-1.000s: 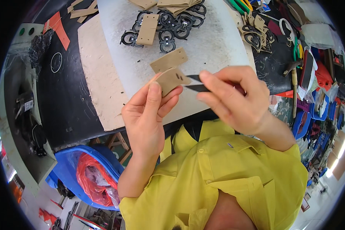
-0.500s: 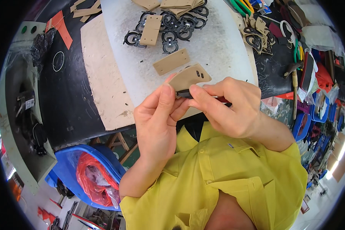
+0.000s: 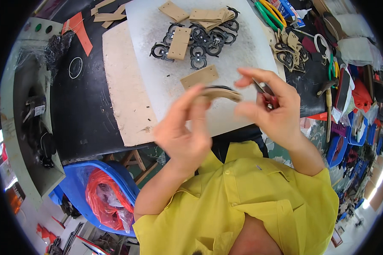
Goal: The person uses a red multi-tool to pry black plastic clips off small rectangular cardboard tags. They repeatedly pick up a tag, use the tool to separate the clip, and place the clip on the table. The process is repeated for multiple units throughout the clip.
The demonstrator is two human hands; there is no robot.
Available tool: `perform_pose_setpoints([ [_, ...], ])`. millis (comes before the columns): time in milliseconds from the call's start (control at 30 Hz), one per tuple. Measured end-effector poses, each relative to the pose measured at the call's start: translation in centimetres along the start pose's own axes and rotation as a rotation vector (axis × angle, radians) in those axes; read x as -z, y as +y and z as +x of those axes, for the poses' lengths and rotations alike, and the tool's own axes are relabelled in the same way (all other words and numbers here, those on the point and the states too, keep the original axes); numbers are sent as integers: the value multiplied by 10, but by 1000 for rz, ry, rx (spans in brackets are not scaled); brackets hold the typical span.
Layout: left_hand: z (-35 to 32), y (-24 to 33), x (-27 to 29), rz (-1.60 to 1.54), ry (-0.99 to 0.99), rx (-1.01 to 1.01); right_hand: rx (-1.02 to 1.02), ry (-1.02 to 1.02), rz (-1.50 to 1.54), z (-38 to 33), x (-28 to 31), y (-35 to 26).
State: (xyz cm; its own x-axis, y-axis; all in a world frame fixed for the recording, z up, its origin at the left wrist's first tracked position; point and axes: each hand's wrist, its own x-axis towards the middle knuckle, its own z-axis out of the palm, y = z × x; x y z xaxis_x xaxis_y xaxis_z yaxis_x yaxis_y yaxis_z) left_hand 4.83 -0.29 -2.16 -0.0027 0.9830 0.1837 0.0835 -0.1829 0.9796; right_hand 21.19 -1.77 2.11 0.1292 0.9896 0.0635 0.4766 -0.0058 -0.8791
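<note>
My left hand [image 3: 185, 127], blurred by motion, pinches one end of a curved tan leather-like strip [image 3: 225, 95] with a dark edge along its top. Across from it, my right hand [image 3: 281, 108] has thumb and forefinger spread apart. Tucked in its palm is a small red-handled tool [image 3: 271, 101] with a narrow metal tip; I cannot make out its exact kind. Just beyond the held strip lies a flat tan strip [image 3: 200, 77] with small holes. Farther off, another tan strip [image 3: 179, 43] rests on a pile of black ring-shaped buckles [image 3: 198, 56].
Stacked tan pieces [image 3: 210, 16] lie at the back of the white board [image 3: 153, 80]. To the right are tan pieces with black rings [image 3: 290, 53] and a wooden-handled hammer [image 3: 328, 97]. A blue bin [image 3: 70, 182] with red plastic stands at lower left.
My right hand has drawn away from the strip, and its thumb and forefinger have spread. The strip in my left hand has turned edge-on. The whole view has shifted slightly.
</note>
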Motion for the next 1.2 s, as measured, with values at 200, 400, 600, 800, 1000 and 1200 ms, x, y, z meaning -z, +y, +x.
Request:
perform_pose_setpoints([
  [200,86,-21,26,644,47,-418,-62,394,98,34,41,57],
  [400,95,-35,38,631,36,-335,105,544,-468,43,57,60],
  [600,53,-2,22,245,225,-121,119,81,29,34,-6,13],
  [800,28,14,14,166,146,-122,-73,-122,282,26,-31,-2],
  [1000,29,23,18,148,44,26,719,108,-216,19,-31,23],
  [1200,22,21,20,90,-17,95,683,-23,-160,13,-22,22],
])
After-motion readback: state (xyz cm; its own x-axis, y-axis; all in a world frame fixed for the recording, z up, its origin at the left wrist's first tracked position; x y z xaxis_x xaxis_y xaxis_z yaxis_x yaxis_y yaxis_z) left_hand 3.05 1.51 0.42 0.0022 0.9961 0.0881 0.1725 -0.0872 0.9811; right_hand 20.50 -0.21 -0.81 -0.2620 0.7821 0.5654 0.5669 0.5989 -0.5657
